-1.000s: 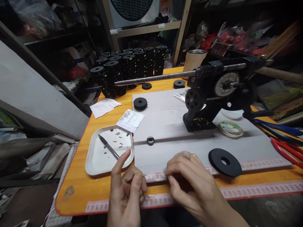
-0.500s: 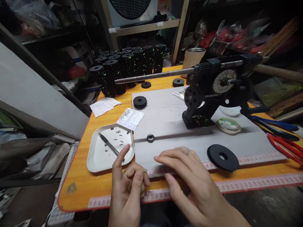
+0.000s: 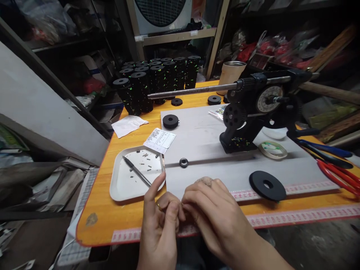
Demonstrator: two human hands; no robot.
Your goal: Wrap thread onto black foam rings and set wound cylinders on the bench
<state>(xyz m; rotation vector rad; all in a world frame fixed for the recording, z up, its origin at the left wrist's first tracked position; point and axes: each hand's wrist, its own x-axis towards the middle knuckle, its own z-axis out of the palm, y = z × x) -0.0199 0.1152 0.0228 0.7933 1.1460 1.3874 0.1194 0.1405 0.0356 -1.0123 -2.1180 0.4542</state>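
Observation:
My left hand (image 3: 163,225) is at the table's front edge, index finger raised, thumb pressed against the curled fingers in a pinch. Whatever lies in that pinch is too small to make out. Against its fingertips, my right hand (image 3: 215,215) has its thumb and fingers drawn together; anything between them is hidden. To the left of the hands, a white tray (image 3: 114,187) holds a black pen (image 3: 137,170) and several tiny dark pieces. A small black ring (image 3: 183,162) lies on the grey board (image 3: 208,144) beyond them. Right of my right hand is a large black disc with a hole (image 3: 257,183).
A black hand-cranked winding machine (image 3: 239,127) with a dial and a long threaded rod stands on the board. Several black, green-flecked spools (image 3: 139,90) stand at the back left. Red-handled scissors (image 3: 336,176) lie at the right. A measuring tape (image 3: 281,219) runs along the front edge.
My right hand has moved left to meet my left hand's fingertips, and its spread fingers have closed together. My left hand keeps its pinch. The view has shifted slightly.

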